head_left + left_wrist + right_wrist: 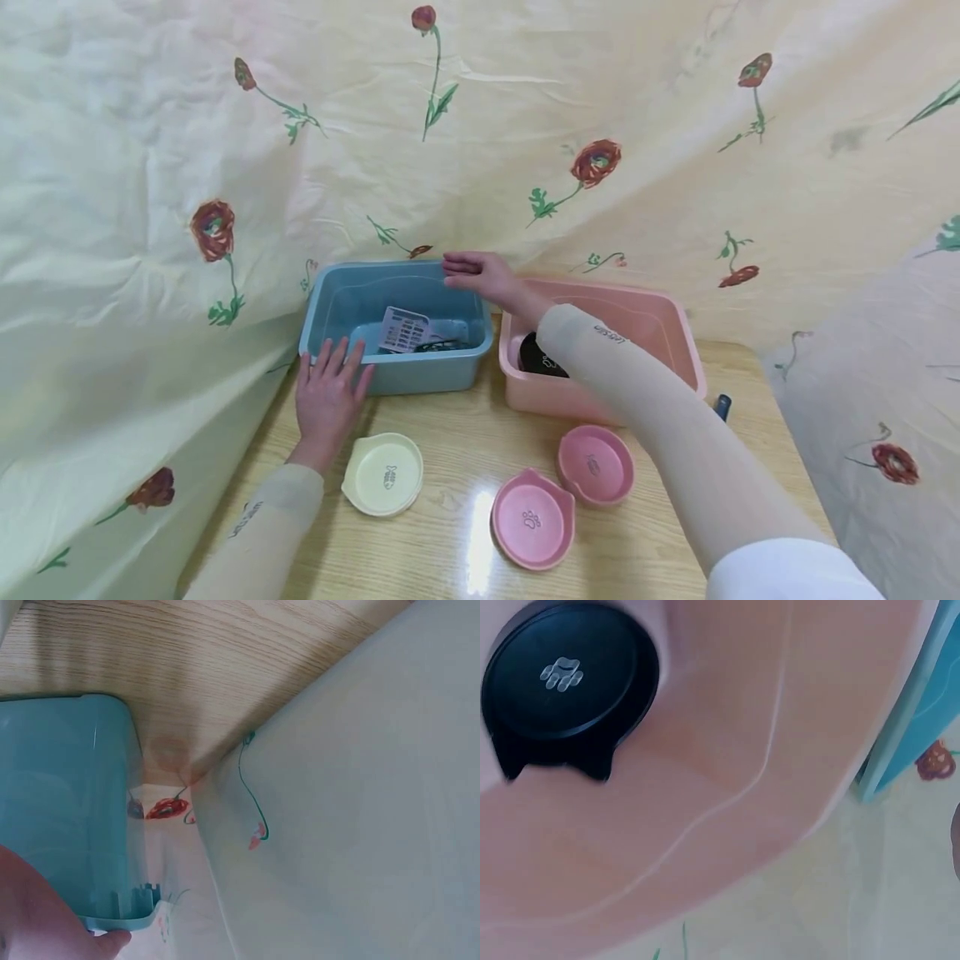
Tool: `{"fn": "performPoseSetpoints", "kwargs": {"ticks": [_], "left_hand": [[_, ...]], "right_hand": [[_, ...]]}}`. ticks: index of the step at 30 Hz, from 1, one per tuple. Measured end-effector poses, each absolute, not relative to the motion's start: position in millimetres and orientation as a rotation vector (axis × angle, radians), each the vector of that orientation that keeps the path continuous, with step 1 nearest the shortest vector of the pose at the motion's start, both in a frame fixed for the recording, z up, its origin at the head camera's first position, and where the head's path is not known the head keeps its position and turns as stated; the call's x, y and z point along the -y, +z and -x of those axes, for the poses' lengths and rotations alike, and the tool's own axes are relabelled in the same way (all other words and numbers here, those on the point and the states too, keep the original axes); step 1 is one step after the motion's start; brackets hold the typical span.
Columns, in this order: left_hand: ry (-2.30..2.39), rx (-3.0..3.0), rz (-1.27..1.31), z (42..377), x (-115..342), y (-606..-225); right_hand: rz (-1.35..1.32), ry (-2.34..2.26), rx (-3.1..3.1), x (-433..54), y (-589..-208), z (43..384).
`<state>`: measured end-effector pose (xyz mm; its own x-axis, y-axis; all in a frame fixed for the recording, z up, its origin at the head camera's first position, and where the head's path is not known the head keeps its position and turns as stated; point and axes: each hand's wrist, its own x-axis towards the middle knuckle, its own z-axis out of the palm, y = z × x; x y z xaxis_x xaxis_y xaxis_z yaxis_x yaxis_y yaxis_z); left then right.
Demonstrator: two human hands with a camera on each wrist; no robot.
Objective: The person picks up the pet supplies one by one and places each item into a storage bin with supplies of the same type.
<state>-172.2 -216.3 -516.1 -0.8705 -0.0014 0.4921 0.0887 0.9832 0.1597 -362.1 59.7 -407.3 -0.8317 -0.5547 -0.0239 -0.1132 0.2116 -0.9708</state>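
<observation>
A blue plastic bin (427, 377) stands against the cloth backdrop, its outer wall also filling the left of the left wrist view. My left hand (328, 400) rests its spread, straight fingers on the bin's near rim, toward the left corner. At the bin's far right corner is my right hand (483, 277), fingers extended and holding nothing; whether it touches the rim I cannot tell. Inside the bin lie a pale slotted plastic piece (403, 330) and a dark, thin, tangled item (438, 344) of unclear kind. My right forearm passes over a pink bin (555, 402) containing a black cat-eared bowl (570, 682).
On the wooden table (442, 467) sit a cream bowl (387, 475) and two pink bowls, one nearer (534, 521) and one farther (597, 467). A dark blue object (722, 407) lies right of the pink bin. Flowered cloth (480, 167) hangs behind and at both sides.
</observation>
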Motion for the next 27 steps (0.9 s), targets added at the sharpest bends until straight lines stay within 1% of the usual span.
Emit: {"fn": "performPoseSetpoints", "kwargs": {"ticks": [5, 9, 13, 18, 23, 27], "left_hand": [[-0.248, 2.62, 0.071, 171.2, 215.2, -515.4], [-0.239, 2.647, 0.06, 170.6, 215.8, -515.2], [-0.243, 2.665, 0.054, 170.0, 215.9, -515.0], [-0.252, 2.65, 0.06, 168.5, 217.3, -516.2], [-0.263, 2.643, 0.072, 168.9, 218.1, -518.3], [-0.276, 2.627, 0.092, 169.1, 215.3, -518.3]], "right_hand": [[0.658, -1.57, -2.155, -86.2, -391.2, 354.5], [0.755, -1.41, -2.207, -114.3, -375.4, 343.3], [0.864, -1.186, -2.29, -151.4, -356.3, 324.8], [0.916, -1.024, -2.421, -204.5, -330.6, 296.1], [0.867, -0.942, -2.541, -259.8, -310.8, 269.9], [0.705, -0.891, -2.606, -307.6, -304.1, 245.7]]}}
